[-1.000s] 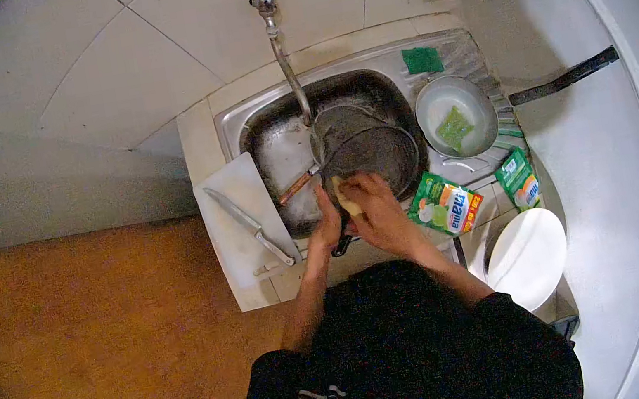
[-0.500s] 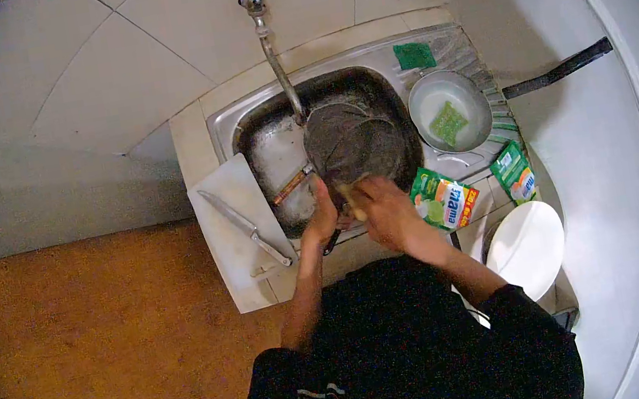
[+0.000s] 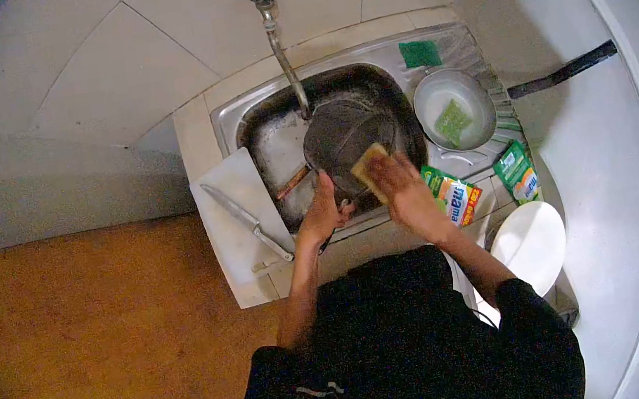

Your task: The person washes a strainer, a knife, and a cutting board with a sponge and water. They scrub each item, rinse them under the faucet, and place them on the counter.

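Dark frying pans (image 3: pixel 336 137) overlap in the sink, and a brown handle (image 3: pixel 294 181) sticks out to the left. My left hand (image 3: pixel 322 217) is closed at the near side of the pan, thumb pointing up along it, with a bit of black handle showing below the palm. In my right hand (image 3: pixel 409 195) is a yellow sponge (image 3: pixel 368 175), pressed at the pan's near right edge with the fingers laid over it.
The steel sink (image 3: pixel 264 137) lies under a tap (image 3: pixel 283 59). A knife (image 3: pixel 243 216) rests on a white cutting board (image 3: pixel 229 184) at left. To the right are a metal bowl (image 3: pixel 479 111) with a green scrap inside, a green scouring pad (image 3: pixel 420 54), green packets (image 3: pixel 462 200) and a white plate (image 3: pixel 532 249).
My right hand with the sponge has moved right and slightly up, away from my left hand. The overlapping pans look less spread apart; my left hand stays nearly in place.
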Motion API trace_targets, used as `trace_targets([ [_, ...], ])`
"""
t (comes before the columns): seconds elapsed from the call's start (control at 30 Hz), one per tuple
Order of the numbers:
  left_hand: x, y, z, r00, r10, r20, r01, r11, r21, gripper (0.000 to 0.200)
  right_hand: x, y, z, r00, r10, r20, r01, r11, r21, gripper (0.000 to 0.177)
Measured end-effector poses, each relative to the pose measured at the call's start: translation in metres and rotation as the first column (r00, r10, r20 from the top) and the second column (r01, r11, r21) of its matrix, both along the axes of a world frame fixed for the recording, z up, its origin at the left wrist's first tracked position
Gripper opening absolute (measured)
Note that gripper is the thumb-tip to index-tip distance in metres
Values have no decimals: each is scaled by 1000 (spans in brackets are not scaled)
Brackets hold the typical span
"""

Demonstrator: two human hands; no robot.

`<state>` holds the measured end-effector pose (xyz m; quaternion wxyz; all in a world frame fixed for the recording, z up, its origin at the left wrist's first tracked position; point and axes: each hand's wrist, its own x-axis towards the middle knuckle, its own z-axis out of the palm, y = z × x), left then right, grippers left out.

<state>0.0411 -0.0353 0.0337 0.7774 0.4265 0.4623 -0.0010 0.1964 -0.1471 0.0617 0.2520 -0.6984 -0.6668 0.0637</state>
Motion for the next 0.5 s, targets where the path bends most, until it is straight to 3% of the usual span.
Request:
trace_targets([
  [0.1, 6, 0, 9, 991, -93, 91, 89, 995, 52, 80, -2, -1, -12, 997, -73, 39, 69, 993, 98, 45],
  [0.23, 3, 0, -8, 986, -162, 48, 154, 979, 134, 76, 0, -14, -9, 995, -56, -85, 57, 998, 11, 41],
  [0.3, 6, -7, -16, 991, -93, 93, 63, 957, 284, 72, 9, -26, -8, 988, -54, -143, 53, 999, -12, 40],
  [0.33, 4, -3, -17, 991, -96, 97, 65, 957, 281, 72, 14, -29, -11, 965, -143, -220, 144, 989, -14, 39],
  [0.37, -1, 4, -15, 986, -54, 157, 41, 996, 84, 70, 19, -31, -12, 928, -227, -296, 232, 973, -21, 38],
  [0.4, -4, 9, -11, 979, -1, 205, 25, 993, -116, 69, 30, -26, -3, 932, -132, -338, 167, 983, 77, 33],
  [0.43, -3, 9, -6, 979, 1, 205, 22, 993, -112, 69, 34, -27, -3, 932, -127, -338, 164, 983, 81, 33],
  [0.47, -2, 8, -1, 983, 21, 182, -7, 997, -78, 69, 38, -27, -4, 780, -204, -592, 273, 962, 29, 31],
  [0.5, -2, 7, 3, 987, 41, 158, -35, 998, -45, 68, 41, -29, -5, 553, -261, -791, 360, 931, -56, 29],
])
